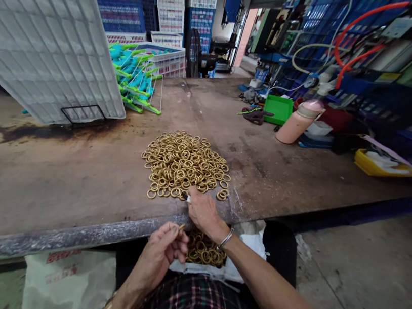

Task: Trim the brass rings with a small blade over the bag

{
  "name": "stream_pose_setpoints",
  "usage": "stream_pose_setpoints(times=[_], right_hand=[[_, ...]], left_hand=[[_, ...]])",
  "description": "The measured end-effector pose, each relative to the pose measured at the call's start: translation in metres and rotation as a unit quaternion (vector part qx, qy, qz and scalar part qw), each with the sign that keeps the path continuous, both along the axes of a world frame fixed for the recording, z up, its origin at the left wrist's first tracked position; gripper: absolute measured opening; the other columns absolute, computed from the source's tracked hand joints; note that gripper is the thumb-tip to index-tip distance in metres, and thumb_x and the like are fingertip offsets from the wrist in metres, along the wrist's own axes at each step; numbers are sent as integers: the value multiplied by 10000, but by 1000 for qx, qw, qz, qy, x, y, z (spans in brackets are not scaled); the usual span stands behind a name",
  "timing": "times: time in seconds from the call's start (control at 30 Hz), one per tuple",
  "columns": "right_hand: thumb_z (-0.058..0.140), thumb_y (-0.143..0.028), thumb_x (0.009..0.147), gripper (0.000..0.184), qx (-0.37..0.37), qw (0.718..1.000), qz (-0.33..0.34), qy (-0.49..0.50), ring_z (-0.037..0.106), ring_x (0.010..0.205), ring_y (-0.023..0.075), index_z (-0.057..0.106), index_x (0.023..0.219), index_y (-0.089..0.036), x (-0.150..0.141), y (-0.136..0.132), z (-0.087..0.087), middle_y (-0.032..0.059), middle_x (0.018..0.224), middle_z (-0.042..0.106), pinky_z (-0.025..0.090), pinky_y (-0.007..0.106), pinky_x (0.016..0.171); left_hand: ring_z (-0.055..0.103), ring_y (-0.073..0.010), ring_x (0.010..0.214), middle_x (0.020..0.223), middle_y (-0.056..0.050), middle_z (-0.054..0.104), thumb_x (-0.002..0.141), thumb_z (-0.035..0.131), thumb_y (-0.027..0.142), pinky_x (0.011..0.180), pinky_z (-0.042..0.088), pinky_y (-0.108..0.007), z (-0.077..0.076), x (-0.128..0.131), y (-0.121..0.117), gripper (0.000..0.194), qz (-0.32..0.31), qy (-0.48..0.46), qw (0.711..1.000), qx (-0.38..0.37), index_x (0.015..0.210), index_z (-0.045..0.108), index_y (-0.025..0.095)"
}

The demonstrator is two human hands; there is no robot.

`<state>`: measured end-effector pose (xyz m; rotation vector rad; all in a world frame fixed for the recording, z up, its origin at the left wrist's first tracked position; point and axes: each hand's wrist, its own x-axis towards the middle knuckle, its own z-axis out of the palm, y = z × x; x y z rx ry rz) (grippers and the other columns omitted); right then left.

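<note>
A heap of brass-coloured rings [186, 159] lies on the brown worktable, with several rings loose around its edges. My right hand [203, 213] reaches to the near edge of the heap, fingers closed; a small black-and-white piece [186, 197] shows at its fingertips, too small to name. Below the table edge, my left hand [166, 243] pinches a single brass ring [182, 227], seen nearly edge-on, between thumb and forefinger. More rings [207, 253] fill an open white bag [252, 245] on my lap, under both hands and partly covered by my right wrist.
A white plastic crate [54, 36] leans at the left, beside green-and-turquoise hangers [136, 78]. To the right stand a pink bottle [298, 121], a green tray [278, 109] and a yellow tray [384, 165]. The table's worn front edge [64, 237] runs before me.
</note>
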<state>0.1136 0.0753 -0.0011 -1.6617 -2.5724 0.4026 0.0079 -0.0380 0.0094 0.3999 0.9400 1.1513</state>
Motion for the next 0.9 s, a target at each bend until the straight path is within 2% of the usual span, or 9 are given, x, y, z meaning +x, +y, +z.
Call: stream_pose_setpoints(times=[0.07,0.17,0.3,0.43,0.53,0.67,0.77,0.9], right_hand=[[391,-187,836,262,6,1000,13,5,616,821,217,423,1095,-172,-3,2,-1,95,915,650,383,268,648],[379,-215,853,261,1,1000,20,-9,610,833,214,401,1112,-192,-8,4,-1,96,922,649,373,270,659],[365,-192,852,233,3,1000,10,-7,609,791,205,425,1076,-186,-9,7,-3,84,882,652,354,260,647],[376,-169,839,200,6,998,4,64,584,716,171,467,1016,-181,-2,8,-8,51,813,635,335,242,628],[387,-193,840,146,-19,979,8,201,536,662,134,485,947,-178,5,2,-8,9,751,589,339,221,619],[393,-236,842,103,-85,930,23,357,481,617,107,479,861,-182,10,-11,-2,-32,682,517,354,206,600],[405,-241,832,89,-146,905,30,397,459,585,97,471,831,-182,10,-20,3,-49,633,488,351,199,574],[421,-269,828,104,-194,889,23,415,426,565,84,473,820,-179,9,-24,4,-54,629,480,330,186,541]], left_hand=[[584,-123,594,740,-54,628,695,663,336,460,436,-211,-4,-4,5,239,32,-13,999,-31,696,533,136],[607,-142,622,747,-66,647,654,698,300,453,426,-205,-9,-10,11,237,67,-41,996,-49,705,529,141],[583,-118,582,690,-25,624,656,682,251,439,404,-188,-10,-15,16,194,63,-111,990,-59,754,545,154],[561,-102,569,653,-15,585,654,664,232,433,394,-182,-9,-17,24,170,71,-140,985,-77,650,529,130],[557,-99,560,659,-7,579,652,674,268,414,379,-176,-8,-16,28,207,102,-88,988,-78,659,517,132],[494,-68,474,605,46,542,659,673,384,373,312,-148,-7,-12,32,305,108,22,993,-35,817,520,173],[394,-34,396,552,73,491,669,656,433,352,236,-132,-9,-10,32,333,79,76,994,-5,828,512,178],[338,-22,373,526,78,446,681,634,462,354,216,-141,-16,-10,30,334,61,136,989,21,782,517,165]])
